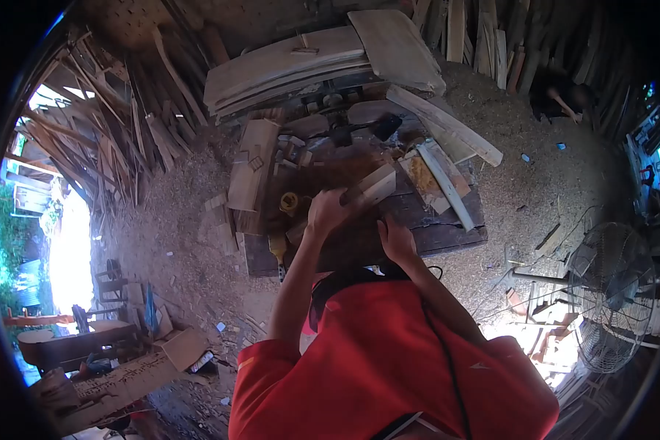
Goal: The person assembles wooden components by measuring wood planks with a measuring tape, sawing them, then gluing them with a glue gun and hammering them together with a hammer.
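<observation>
A pale wooden piece [378, 185] lies slanted over the dark workbench [447, 233]. My left hand [328, 210] is at its lower left part, with the fingers wrapped round the wood. Just below the piece, near the bench's front edge, is my right hand [396, 238]; its fingers are too dark to make out what they hold, if anything. A yellow round object [290, 202] lies to the left of my left hand, and a yellow-handled tool [278, 247] rests at the bench's front left.
Long boards [253, 165] lie on the bench's left side, and narrow planks [447, 187] on its right. Stacked panels [293, 62] stand behind. A large fan [612, 293] is at the right. Wood shavings cover the floor.
</observation>
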Available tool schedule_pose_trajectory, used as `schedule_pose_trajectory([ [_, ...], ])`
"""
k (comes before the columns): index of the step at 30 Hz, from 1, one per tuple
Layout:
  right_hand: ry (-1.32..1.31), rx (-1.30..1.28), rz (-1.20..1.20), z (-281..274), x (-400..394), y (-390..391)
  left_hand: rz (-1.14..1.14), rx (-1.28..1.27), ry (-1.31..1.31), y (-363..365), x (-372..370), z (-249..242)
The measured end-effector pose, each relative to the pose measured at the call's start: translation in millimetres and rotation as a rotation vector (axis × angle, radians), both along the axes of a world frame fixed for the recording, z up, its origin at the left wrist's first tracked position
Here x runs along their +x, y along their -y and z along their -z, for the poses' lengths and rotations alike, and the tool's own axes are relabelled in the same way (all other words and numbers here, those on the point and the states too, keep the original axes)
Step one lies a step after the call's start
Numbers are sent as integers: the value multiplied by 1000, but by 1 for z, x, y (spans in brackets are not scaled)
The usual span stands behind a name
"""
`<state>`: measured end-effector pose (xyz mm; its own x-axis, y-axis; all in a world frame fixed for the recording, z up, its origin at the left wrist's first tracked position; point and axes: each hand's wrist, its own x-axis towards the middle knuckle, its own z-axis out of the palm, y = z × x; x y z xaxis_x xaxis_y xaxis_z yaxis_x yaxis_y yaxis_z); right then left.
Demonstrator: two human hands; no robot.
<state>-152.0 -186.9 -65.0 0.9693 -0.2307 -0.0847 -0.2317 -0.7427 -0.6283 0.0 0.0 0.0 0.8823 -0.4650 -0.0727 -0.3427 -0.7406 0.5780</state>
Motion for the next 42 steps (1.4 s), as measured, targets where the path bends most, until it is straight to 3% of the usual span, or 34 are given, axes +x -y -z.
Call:
schedule_pose_trajectory([
  [5, 169, 21, 40, 27, -36, 3, -12, -22, 91, 0, 6, 15],
  [11, -14, 24, 11, -17, 14, -7, -14, -17, 2, 5, -9, -12],
  [17, 90, 30, 31, 29, -31, -4, -53, -13, 41, 4, -6, -4],
  [27, 41, 56, 2, 7, -14, 5, 21, -95, 81, 5, 3, -7],
  [35, 102, 84, 19, -9, -74, 37, 86, -113, -51, 26, -48, -14],
  [42, 28, 85, 115, -8, -111, 42, 146, -100, 84, 55, -73, 13],
])
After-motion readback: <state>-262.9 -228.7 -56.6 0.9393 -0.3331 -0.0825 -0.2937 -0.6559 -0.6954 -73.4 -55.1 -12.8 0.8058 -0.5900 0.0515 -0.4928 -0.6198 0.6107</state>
